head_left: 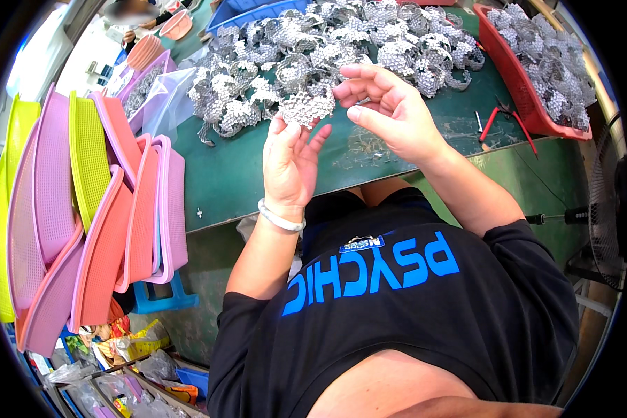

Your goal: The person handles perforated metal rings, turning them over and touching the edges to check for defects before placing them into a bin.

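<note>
A silvery-white strip with a scale-like, honeycomb texture (306, 108) is pinched between the thumb and fingers of my left hand (290, 164), which wears a pale bangle (281, 217). Close to the strip's right end is my right hand (390, 111), its fingers curved and spread apart with nothing seen in them. Whether its fingertips touch the strip, I cannot tell. Just beyond both hands, a wide heap of similar curled silver strips (299, 66) covers the far part of the green table (237, 174).
Red-handled pliers (493, 120) lie on the table at right, beside a red basket (508, 76) of silver pieces. Nested plastic baskets (104, 244) stand upright at left above a blue stool (164, 296). A fan (606, 202) is at far right. Another person's hand (130, 36) shows at upper left.
</note>
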Available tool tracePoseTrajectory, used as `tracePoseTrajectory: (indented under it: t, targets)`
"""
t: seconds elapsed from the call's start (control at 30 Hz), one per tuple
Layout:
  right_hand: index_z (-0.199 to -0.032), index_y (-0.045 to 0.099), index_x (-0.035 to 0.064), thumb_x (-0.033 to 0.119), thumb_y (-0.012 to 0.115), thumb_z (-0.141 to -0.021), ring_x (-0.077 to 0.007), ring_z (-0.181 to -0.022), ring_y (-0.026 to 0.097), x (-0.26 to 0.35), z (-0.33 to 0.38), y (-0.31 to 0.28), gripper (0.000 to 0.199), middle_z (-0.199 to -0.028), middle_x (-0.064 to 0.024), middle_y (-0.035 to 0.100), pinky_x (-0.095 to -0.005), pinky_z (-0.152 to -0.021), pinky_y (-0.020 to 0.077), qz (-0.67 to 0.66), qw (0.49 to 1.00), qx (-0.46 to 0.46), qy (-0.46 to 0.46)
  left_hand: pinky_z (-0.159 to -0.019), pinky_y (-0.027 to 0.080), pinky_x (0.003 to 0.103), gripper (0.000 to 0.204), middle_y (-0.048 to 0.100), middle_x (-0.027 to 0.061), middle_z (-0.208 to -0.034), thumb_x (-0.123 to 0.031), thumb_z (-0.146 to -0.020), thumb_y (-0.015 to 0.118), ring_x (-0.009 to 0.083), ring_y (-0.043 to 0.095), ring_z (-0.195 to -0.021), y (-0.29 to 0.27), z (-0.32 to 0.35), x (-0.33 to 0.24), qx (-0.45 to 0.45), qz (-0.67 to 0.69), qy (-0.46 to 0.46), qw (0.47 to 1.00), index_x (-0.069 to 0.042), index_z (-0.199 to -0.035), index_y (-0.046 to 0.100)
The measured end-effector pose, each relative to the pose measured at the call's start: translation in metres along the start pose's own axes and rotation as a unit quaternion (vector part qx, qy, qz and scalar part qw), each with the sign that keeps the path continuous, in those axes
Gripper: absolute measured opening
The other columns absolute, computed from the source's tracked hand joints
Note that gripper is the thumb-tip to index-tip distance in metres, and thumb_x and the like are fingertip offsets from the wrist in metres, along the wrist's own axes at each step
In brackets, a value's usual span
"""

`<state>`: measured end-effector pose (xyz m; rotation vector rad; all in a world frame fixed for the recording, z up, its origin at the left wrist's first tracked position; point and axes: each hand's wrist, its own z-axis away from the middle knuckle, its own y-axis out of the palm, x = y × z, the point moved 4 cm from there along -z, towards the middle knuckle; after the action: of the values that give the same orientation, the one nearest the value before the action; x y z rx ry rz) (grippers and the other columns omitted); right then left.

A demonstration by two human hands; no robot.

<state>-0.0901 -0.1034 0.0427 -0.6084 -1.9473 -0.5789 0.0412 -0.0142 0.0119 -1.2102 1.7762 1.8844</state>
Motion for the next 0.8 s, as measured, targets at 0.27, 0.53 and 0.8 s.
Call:
tracePoseTrajectory:
  t: [0.27,0.53,0.8]
  targets:
    - [-0.124,0.044,0.0023,0.000,0.055,-0.081,-0.0124,-0.097,0.053,0.001,0.001,0.000,0.044,-0.108,-0.0078,0.056,-0.0265,-0.086,0.0422,0.003,1.000,0.003,0.000,-0.095,0.036,0.045,0.026,0.058,0.0081,-0.106,-0.022,-0.086,0.050,0.0260,0.049,-0.109,-0.003,-0.001,0.002,-0.007,0.005,0.000,1.000,-0.008,-0.107,0.053]
    - [-0.124,0.043,0.0019,-0.002,0.054,-0.081,-0.0128,-0.099,0.052,0.004,0.002,0.002,0.044,-0.110,-0.0082,0.056,-0.0267,-0.086,0.0425,0.006,1.000,0.010,-0.001,-0.097,0.034,0.044,0.032,0.057,0.0150,-0.111,-0.031,-0.085,0.048,0.0291,0.047,-0.112,-0.011,-0.004,0.007,-0.018,0.041,-0.032,0.998,-0.005,-0.100,0.058]
    - [-0.120,0.047,-0.0003,-0.003,0.054,-0.081,-0.0135,-0.101,0.052,0.010,0.008,0.011,0.040,-0.112,-0.0085,0.056,-0.0266,-0.083,0.0438,0.053,0.997,0.043,-0.027,-0.094,0.037,0.045,0.032,0.060,0.0190,-0.104,-0.035,-0.082,0.048,0.0339,0.051,-0.106,-0.008,-0.007,0.009,-0.008,0.165,-0.092,0.982,-0.007,-0.081,0.062]
